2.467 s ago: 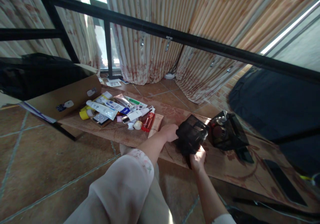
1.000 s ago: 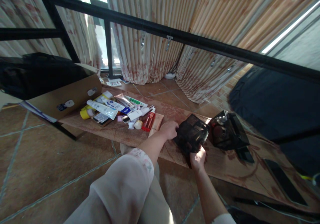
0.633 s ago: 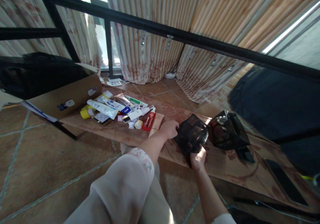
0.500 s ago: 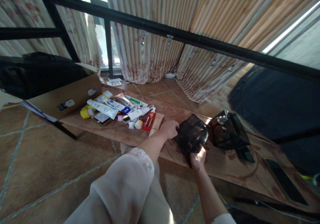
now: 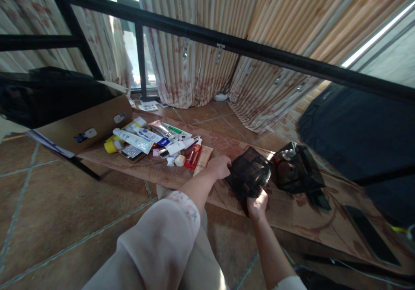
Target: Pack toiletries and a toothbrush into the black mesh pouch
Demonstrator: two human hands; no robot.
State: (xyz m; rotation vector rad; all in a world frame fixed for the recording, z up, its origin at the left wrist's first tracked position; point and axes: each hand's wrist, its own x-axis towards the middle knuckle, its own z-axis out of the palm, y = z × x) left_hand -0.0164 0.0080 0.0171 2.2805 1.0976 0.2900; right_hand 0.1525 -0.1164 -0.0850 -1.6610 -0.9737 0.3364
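Between my two hands is a black mesh box (image 5: pixel 251 171), its see-through sides showing faint divisions inside. My left hand (image 5: pixel 220 167) is closed at the box's left edge, with the fingertips partly hidden. My right hand (image 5: pixel 258 204) grips the near edge from below, thumb on the mesh. Just left of my left hand lie a beige tube (image 5: pixel 203 158) and a red bottle (image 5: pixel 193 154). To the right stands a second black mesh box (image 5: pixel 300 173) with cosmetic items in it.
Several tubes and jars, among them a white tube (image 5: pixel 133 140), are heaped on the cloth-covered bench (image 5: pixel 220 138). A cardboard box (image 5: pixel 84 123) holding a black bag stands at the left. A dark phone-like slab (image 5: pixel 371 234) lies far right. A black rail (image 5: pixel 207 37) crosses behind.
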